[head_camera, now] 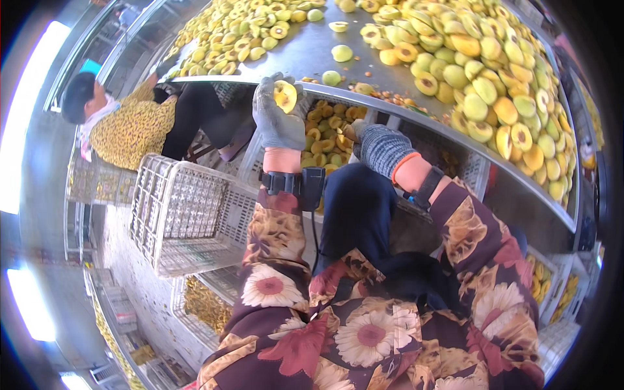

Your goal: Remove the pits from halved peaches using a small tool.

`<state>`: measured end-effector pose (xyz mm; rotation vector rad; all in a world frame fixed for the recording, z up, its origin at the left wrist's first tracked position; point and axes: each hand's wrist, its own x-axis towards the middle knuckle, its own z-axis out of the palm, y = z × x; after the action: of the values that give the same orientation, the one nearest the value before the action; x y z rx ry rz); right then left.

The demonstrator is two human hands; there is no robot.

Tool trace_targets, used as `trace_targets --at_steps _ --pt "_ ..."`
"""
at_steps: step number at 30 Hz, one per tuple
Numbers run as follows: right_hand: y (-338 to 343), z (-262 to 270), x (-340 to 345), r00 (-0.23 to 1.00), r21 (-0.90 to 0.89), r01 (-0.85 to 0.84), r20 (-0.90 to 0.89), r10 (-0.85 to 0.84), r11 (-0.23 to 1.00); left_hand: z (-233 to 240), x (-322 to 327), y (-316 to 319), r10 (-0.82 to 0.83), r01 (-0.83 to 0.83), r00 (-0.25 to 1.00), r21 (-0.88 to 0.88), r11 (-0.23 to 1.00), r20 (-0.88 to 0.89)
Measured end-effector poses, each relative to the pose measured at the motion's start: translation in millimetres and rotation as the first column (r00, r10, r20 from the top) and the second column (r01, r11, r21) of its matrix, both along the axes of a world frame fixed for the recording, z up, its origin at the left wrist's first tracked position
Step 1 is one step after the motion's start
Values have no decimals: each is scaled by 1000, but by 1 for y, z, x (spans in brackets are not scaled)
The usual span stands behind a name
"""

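My left hand [277, 114], in a grey knit glove with a coated palm, holds a yellow stone-fruit half [285, 96] near the metal table's front edge. My right hand [382, 146] wears a grey-blue knit glove with an orange cuff. Its fingers are curled beside a small brownish thing [348, 132]; whether they grip it is unclear. Below and between both hands, a crate holds yellow fruit halves [325, 141]. On the metal table [358, 63], a large heap of halved fruit [482, 83] lies right, and another heap [234, 36] lies left.
An open plastic crate [195, 214] leans at my left. Behind it, another crate holds brownish pieces [207, 304]. A seated person [131, 126] reaches to the table at far left. Debris [399, 101] lies along the table's rim [438, 127]. My knee [358, 209] is below my hands.
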<state>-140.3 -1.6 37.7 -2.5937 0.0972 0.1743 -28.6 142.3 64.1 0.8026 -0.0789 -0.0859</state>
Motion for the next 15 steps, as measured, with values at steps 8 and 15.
trace_targets --at_steps 8,15 --pt "12 0 46 991 203 95 74 -112 975 -25 3 14 -142 119 983 185 976 118" --pt "21 12 20 974 342 19 205 -95 939 -31 -13 5 -137 -259 791 530 807 596"
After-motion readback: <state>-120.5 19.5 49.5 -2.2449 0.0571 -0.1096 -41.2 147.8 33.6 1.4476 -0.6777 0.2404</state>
